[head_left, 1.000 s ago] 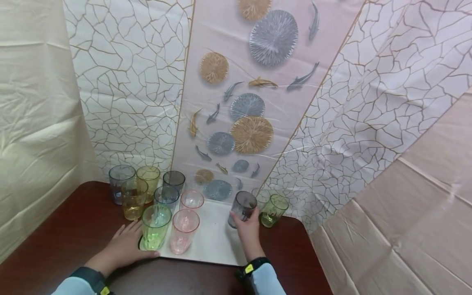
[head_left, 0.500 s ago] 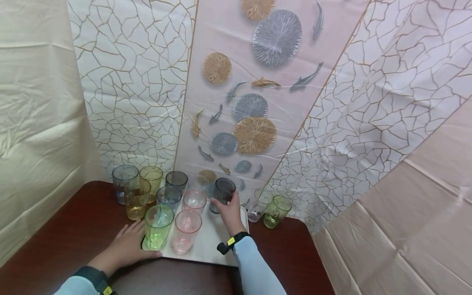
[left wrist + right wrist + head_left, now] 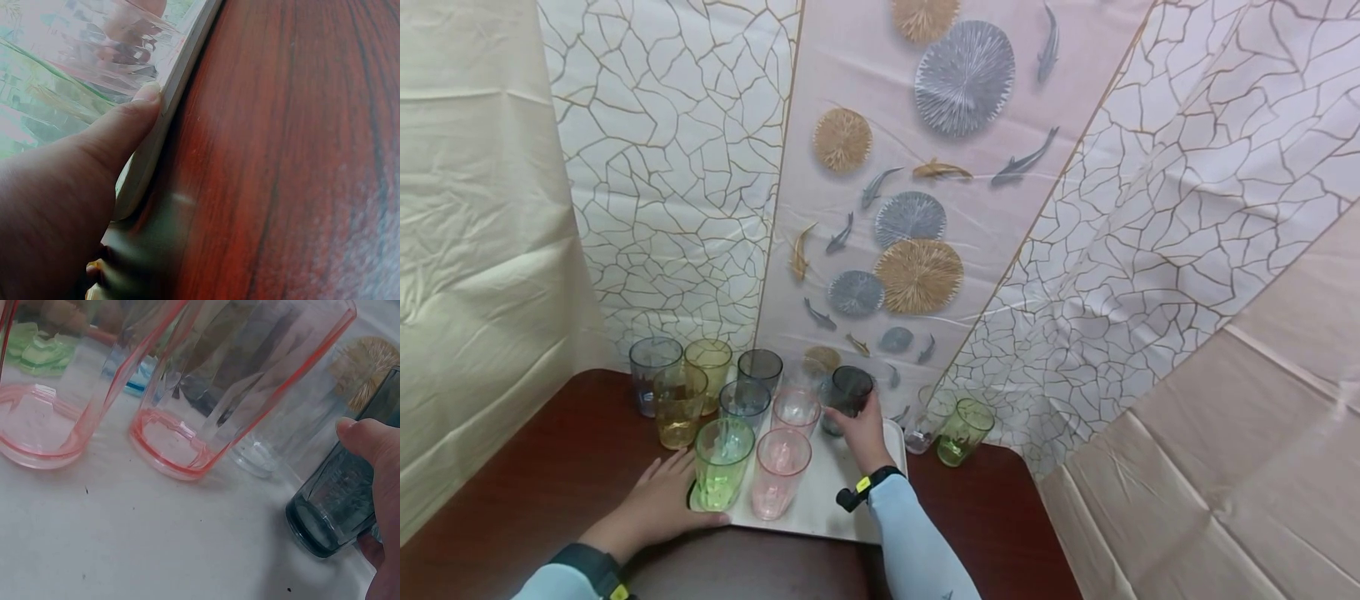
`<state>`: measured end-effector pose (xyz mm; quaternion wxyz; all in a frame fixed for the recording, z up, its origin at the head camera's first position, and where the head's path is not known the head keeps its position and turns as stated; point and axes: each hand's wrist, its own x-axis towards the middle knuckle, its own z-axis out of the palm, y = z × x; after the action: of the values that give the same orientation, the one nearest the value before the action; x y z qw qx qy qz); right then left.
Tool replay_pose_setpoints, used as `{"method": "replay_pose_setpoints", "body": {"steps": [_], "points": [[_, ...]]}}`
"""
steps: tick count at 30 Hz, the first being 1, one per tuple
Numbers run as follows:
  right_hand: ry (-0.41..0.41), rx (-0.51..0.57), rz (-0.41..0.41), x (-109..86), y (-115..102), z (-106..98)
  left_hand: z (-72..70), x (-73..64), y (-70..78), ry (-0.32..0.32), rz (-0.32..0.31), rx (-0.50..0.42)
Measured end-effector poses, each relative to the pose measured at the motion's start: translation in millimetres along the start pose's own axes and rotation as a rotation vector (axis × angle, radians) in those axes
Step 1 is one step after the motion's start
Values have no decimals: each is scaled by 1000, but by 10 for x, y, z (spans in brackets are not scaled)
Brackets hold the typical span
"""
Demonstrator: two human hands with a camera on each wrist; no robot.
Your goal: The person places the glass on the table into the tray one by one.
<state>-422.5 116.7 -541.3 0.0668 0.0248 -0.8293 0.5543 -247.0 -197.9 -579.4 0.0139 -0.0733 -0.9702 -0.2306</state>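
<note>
My right hand (image 3: 863,429) grips a dark grey drinking glass (image 3: 852,387), upright near the back of the white tray (image 3: 820,504). In the right wrist view the thumb lies across this glass (image 3: 331,512); whether its base touches the tray I cannot tell. On the tray stand two pink glasses (image 3: 781,479), a green glass (image 3: 722,467), a blue glass (image 3: 745,408) and another dark grey glass (image 3: 760,367). A clear glass (image 3: 256,456) stands behind the pink ones. My left hand (image 3: 658,500) rests at the tray's front left corner, thumb touching its rim, fingers spread.
Left of the tray stand a blue glass (image 3: 653,379), a yellow glass (image 3: 709,367) and an amber glass (image 3: 679,417). A clear glass (image 3: 923,429) and a light green glass (image 3: 964,433) stand right of it. Patterned cloth (image 3: 865,225) hangs behind the dark red table (image 3: 977,508).
My right hand has carried the dark grey glass leftward from the tray's right side, to beside the rear pink glass, then slightly lower. The left hand has stayed at the tray corner.
</note>
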Motion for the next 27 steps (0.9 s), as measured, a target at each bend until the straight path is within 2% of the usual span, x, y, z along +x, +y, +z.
{"method": "replay_pose_setpoints", "body": {"steps": [18, 23, 27], "points": [[-12, -45, -34, -1, 64, 13, 22, 16, 8, 5, 7, -8], [3, -85, -12, -97, 86, -29, 5, -9, 12, 6, 11, -3], [61, -127, -13, -248, 57, -151, -17, -11, 1, 9, 10, 2]]}}
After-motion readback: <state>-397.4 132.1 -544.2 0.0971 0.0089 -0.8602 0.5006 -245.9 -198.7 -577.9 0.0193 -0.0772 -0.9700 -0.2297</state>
